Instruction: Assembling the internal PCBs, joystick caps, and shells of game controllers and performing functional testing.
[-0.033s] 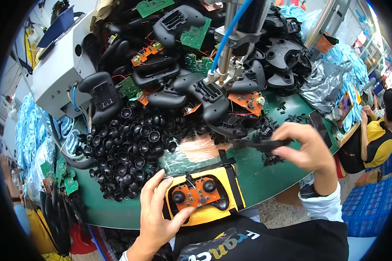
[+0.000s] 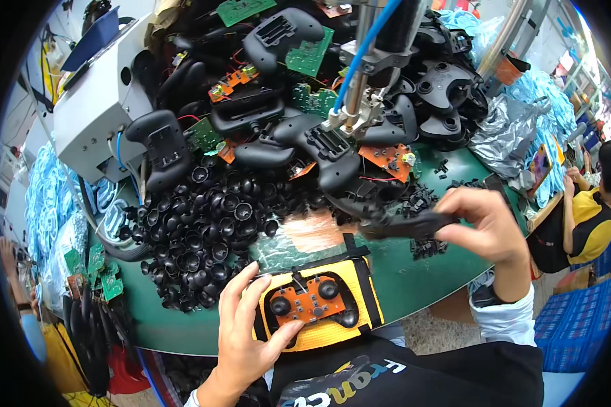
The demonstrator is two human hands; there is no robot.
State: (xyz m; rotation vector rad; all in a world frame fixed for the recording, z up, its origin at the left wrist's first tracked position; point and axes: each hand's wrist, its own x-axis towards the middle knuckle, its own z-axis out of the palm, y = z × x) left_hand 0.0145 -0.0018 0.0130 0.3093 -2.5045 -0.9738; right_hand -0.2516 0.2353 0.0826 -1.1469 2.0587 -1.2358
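Note:
Near the front table edge lies a yellow holder (image 2: 363, 298) with black straps. In it sits a black controller shell (image 2: 348, 318) carrying an orange circuit board (image 2: 309, 305) with two black thumbsticks. My left hand (image 2: 246, 332) grips the holder's left side, its thumb at the board's lower edge and its fingers stretched along the side. To the right, above the table, my right hand (image 2: 485, 227) pinches a long dark tool (image 2: 414, 225), blurred, its exact kind unclear. The tool's far end points left toward a pile of small black parts.
Many black thumbstick caps (image 2: 207, 234) are heaped left of the holder. Behind are controller shells (image 2: 322, 146), green boards (image 2: 310, 53) and a hanging metal machine head (image 2: 360, 112) with a blue hose. A grey box (image 2: 98, 108) stands at left. A co-worker (image 2: 590, 203) sits far right.
The whole view has shifted very slightly. My right hand with the dark tool sits a touch further right. My left hand and the holder keep their places.

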